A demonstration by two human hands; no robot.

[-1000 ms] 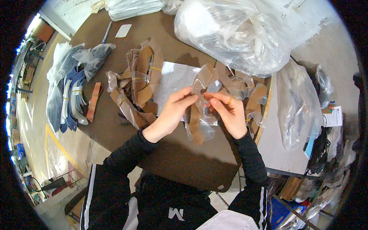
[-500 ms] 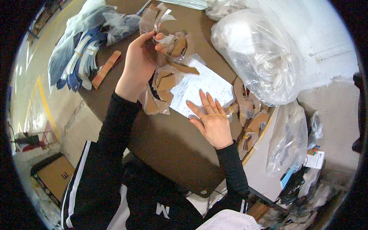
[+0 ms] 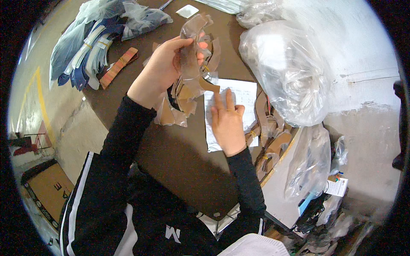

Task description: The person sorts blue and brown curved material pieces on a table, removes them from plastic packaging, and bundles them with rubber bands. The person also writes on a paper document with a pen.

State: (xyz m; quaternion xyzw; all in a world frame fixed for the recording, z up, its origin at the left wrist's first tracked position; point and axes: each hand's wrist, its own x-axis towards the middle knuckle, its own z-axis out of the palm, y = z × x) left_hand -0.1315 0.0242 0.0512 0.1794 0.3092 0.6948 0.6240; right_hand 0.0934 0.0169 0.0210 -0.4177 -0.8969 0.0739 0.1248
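Note:
My left hand (image 3: 164, 64) is closed around a curved, brownish piece in clear plastic (image 3: 191, 53), held up over the table. Below and beside it lies a pile of similar curved brown pieces in clear film (image 3: 185, 96). My right hand (image 3: 228, 126) rests on a white sheet of paper (image 3: 213, 132) with printed lines. Its index and middle fingers stretch out flat on the sheet; nothing shows in its grasp. A brown strip's end hangs over the paper's upper left corner.
Banded curved brown pieces (image 3: 273, 145) lie along the right table edge. Beyond stands a big clear plastic bag (image 3: 286, 68). At the far left are bundled blue and white pieces (image 3: 87, 59), a reddish-brown strip (image 3: 119, 67) and a small white square (image 3: 187, 11).
The paper has turned straighter and shifted right of the pile. My right hand moved slightly left on it, and the yellow band across it no longer shows. My left hand's plastic-wrapped piece moved right.

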